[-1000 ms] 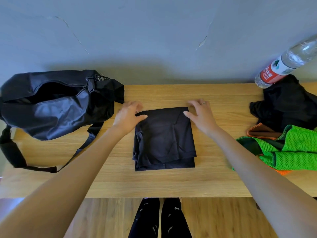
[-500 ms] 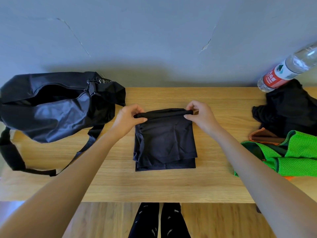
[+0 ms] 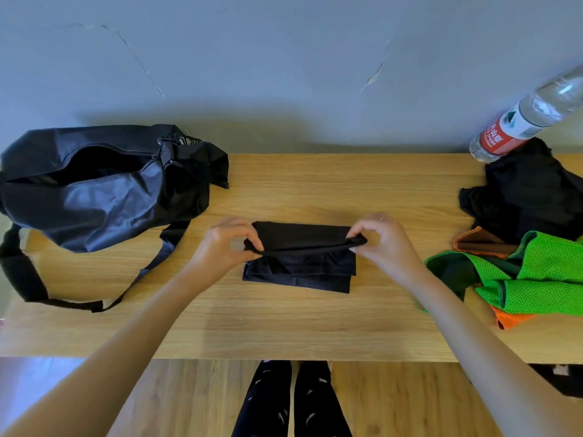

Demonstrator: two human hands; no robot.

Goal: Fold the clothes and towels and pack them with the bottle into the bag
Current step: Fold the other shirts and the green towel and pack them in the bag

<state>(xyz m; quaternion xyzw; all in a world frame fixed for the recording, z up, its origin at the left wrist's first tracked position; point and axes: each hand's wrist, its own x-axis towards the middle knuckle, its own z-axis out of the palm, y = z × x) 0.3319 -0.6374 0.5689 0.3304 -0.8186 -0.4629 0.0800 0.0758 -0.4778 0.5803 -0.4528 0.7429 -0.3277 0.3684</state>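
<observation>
Right, both hands are on the black garment [image 3: 299, 263] mid-table: left hand [image 3: 225, 247] pinches its raised fold at one end, right hand [image 3: 383, 242] pinches the other. Over at the table's [image 3: 284, 326] left end sits the open black bag [image 3: 94, 187], while the bottle [image 3: 523, 118] stands at the far right corner beside a black cloth [image 3: 530, 190] and green mesh vest [image 3: 549, 279]

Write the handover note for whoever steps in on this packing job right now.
Left hand and right hand each pinch an end of the black garment at table centre, its far edge lifted toward the near edge, mid-fold.
Bag: far left on the wooden table, zip open; contents not visible.
Bottle: far right corner, by the wall.
Unfolded: a black cloth heap, a green mesh piece on the right.
Left: finish this fold, fold the rest, pack everything with the bottle.
</observation>
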